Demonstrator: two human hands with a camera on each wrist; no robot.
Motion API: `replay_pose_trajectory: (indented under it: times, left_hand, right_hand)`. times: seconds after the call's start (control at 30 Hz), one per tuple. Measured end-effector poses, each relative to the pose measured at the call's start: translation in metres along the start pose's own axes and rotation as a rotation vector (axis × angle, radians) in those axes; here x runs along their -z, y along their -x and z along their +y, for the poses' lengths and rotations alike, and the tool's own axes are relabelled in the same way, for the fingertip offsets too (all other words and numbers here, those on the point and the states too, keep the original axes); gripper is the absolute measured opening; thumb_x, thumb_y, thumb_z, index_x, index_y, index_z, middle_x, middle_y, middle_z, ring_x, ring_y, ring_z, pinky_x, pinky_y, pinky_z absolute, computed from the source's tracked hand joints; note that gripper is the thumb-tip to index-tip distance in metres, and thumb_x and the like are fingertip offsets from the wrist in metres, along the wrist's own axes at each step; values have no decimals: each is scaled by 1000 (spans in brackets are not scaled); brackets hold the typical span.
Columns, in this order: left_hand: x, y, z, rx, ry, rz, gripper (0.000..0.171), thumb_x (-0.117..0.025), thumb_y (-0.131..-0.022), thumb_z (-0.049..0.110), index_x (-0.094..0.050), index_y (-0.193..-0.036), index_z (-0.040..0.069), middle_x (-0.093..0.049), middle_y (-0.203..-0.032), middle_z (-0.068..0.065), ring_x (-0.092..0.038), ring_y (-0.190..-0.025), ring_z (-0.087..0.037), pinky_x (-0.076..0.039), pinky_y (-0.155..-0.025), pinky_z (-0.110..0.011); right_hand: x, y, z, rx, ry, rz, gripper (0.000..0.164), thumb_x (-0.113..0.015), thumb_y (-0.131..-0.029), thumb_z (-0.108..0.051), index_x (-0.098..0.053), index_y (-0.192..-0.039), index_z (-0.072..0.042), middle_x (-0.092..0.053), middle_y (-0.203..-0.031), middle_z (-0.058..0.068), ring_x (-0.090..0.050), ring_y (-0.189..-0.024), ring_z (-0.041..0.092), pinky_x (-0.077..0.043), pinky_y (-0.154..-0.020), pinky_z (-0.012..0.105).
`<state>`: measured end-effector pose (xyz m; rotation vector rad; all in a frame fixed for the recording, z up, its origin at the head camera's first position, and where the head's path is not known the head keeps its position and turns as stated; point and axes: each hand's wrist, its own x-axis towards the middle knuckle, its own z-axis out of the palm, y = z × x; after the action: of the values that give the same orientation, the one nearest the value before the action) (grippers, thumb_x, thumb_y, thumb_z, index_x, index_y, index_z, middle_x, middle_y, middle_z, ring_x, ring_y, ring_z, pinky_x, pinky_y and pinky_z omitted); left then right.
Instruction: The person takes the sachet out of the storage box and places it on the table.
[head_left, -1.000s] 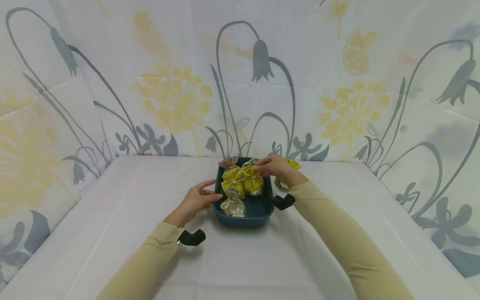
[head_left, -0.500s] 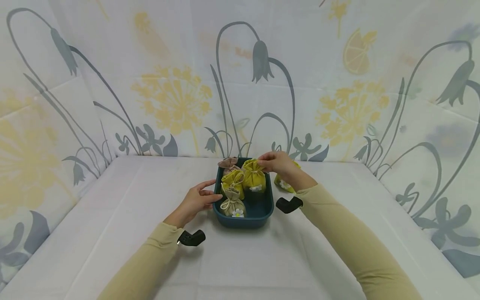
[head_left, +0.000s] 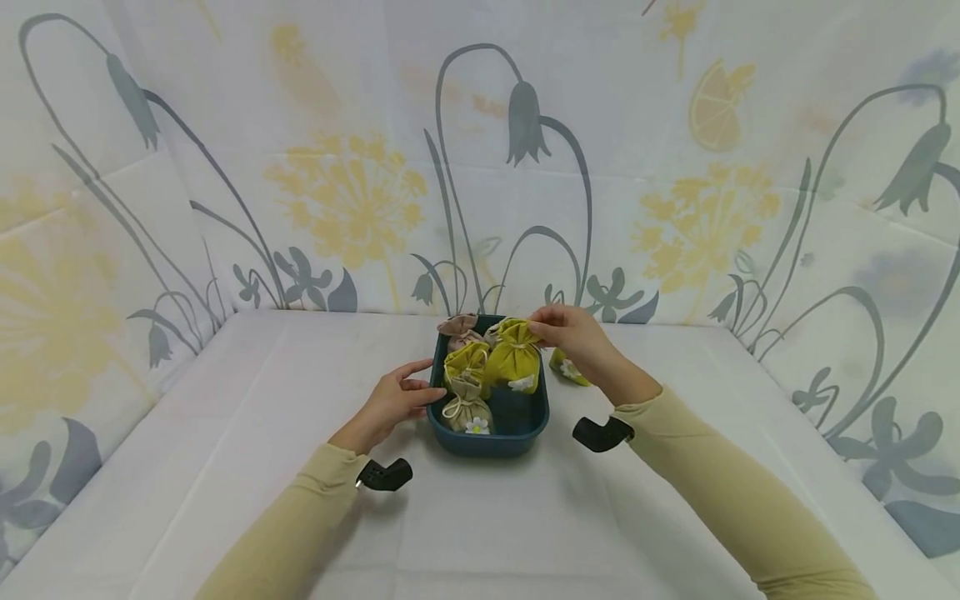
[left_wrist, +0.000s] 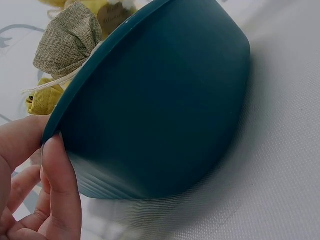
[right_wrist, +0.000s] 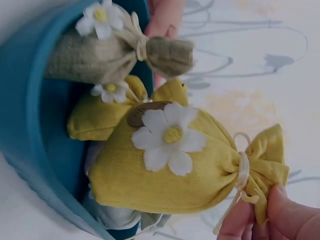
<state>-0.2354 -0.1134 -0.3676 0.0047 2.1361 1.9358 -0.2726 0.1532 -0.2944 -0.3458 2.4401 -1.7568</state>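
Observation:
My left hand (head_left: 392,398) grips the left rim of a dark teal plastic bin (head_left: 487,447), its thumb over the edge and fingers against the outer wall (left_wrist: 155,100). By its gathered, string-tied neck, my right hand (head_left: 572,338) pinches a yellow-green drawstring pouch (head_left: 516,360). That pouch hangs over the bin's right side, a white cloth flower (right_wrist: 169,139) on its front. Inside the bin stand a beige pouch (head_left: 467,410) in front, another yellow-green pouch (head_left: 463,364) behind it, and a pinkish-brown pouch (head_left: 457,326) at the back. A pale grey-green pouch (right_wrist: 112,216) is mostly hidden behind the held one.
One more yellow-green pouch (head_left: 570,368) lies on the white tablecloth (head_left: 480,533) just right of the bin, partly covered by my right hand. A flower-printed cloth (head_left: 360,100) rises along the table's back edge.
My right hand has lifted the yellow-green pouch from among the others and shifted it to the right, toward the bin's right rim. The left hand and the bin have stayed in place.

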Motion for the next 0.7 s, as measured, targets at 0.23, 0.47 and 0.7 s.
replay_pose_trajectory:
  times: [0.23, 0.47, 0.7]
  left_hand:
    - [5, -22, -21, 4, 0, 19, 65, -71, -84, 12, -40, -141, 13, -51, -100, -10, -53, -71, -14, -50, -63, -26]
    - [3, -23, -23, 6, 2, 34, 63, -71, -83, 12, -43, -140, 15, -51, -101, -11, -53, -70, -13, -50, -63, -25]
    - [3, -23, -23, 5, -1, 43, 62, -71, -83, 12, -44, -139, 15, -50, -104, -12, -54, -73, -14, -51, -64, -26]
  right_hand:
    - [6, 18, -1, 39, -21, 36, 21, -54, -95, -9, -55, -108, 8, -59, -95, 6, -56, -87, 18, -48, -81, 30]
    - [15, 37, -2, 61, -39, 63, 23, -54, -95, -10, -54, -109, 9, -57, -94, 4, -54, -86, 14, -47, -83, 30]
    - [29, 53, 5, 103, -77, 87, 22, -52, -96, -8, -52, -106, 12, -57, -91, 2, -55, -84, 9, -48, -78, 23]
